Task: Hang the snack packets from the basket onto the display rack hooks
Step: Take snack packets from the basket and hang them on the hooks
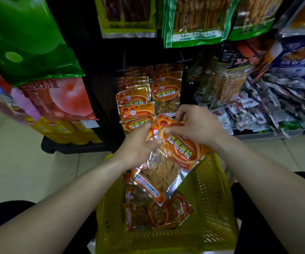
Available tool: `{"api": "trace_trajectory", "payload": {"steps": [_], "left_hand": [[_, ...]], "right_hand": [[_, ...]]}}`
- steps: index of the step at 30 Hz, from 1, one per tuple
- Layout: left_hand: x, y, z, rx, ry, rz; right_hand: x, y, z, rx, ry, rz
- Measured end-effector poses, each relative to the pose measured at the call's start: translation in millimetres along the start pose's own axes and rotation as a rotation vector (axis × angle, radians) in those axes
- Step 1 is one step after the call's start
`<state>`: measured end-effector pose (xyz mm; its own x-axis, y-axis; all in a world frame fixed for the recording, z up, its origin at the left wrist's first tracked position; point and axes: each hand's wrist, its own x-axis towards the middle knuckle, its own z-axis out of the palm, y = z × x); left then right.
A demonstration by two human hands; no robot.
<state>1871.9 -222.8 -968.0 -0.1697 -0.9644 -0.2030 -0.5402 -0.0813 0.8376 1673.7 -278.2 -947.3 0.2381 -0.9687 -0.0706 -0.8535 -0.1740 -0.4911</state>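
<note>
1. Yellow basket [212, 208]: lowest in view, between both forearms; loose orange packets [157, 213] lying inside.
2. Left hand [139, 143]: gripping held snack packets [177, 149] at their left edge, above basket.
3. Right hand [197, 123]: pinching top of same packets.
4. Rack hooks [183, 61]: beyond both hands, carrying matching hung packets [165, 92].

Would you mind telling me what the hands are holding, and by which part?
A bunch of orange snack packets, by the upper end: left hand grips its left edge, right hand pinches the top.
</note>
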Motion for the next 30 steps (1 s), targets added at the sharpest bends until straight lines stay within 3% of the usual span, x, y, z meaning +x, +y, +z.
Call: {"api": "trace_trajectory", "payload": {"steps": [5, 13, 18, 30], "left_hand": [[5, -9, -15, -0.022, -0.057, -0.045], [-2, -9, -11, -0.093, -0.187, -0.092], [-6, -4, -7, -0.149, -0.233, -0.124], [-8, 8, 5, -0.292, 0.009, -0.025]], "right_hand": [[11, 14, -6, 0.317, -0.011, -0.048], [4, 9, 3, 0.423, -0.169, -0.083], [1, 3, 4, 0.366, -0.093, -0.131], [3, 3, 6, 0.382, 0.068, -0.091]]}}
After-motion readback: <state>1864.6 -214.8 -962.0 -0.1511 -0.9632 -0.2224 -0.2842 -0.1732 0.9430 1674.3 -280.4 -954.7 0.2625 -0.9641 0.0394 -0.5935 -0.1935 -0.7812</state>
